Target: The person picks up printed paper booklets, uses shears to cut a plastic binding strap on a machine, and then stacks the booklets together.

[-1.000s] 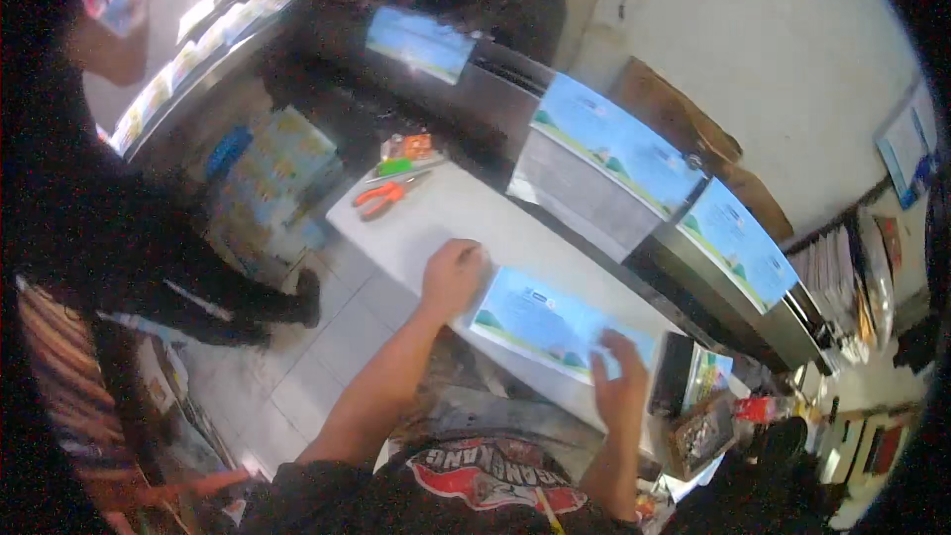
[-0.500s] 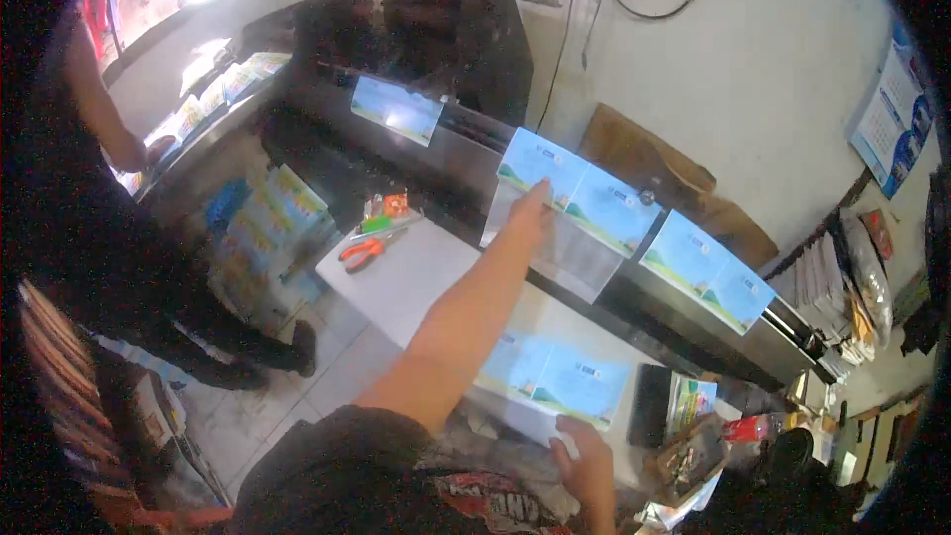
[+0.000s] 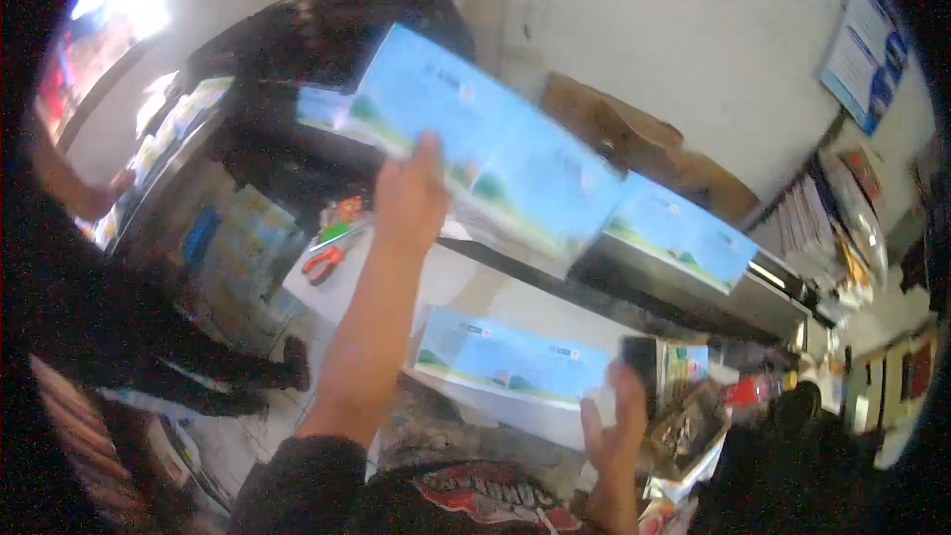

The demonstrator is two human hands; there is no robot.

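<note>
Gripping a raised blue sheet by its near edge, the left hand is well apart from the right hand, whose thumb and fingers stand open beside a flat sheet on the white table; contact I can't tell. That one-sided hold could crease the paper, or its far corner could knock the neighbouring sheet.

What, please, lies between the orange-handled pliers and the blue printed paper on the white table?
In the head view, the left forearm crosses between the pliers and the paper, with white tabletop showing either side.
</note>
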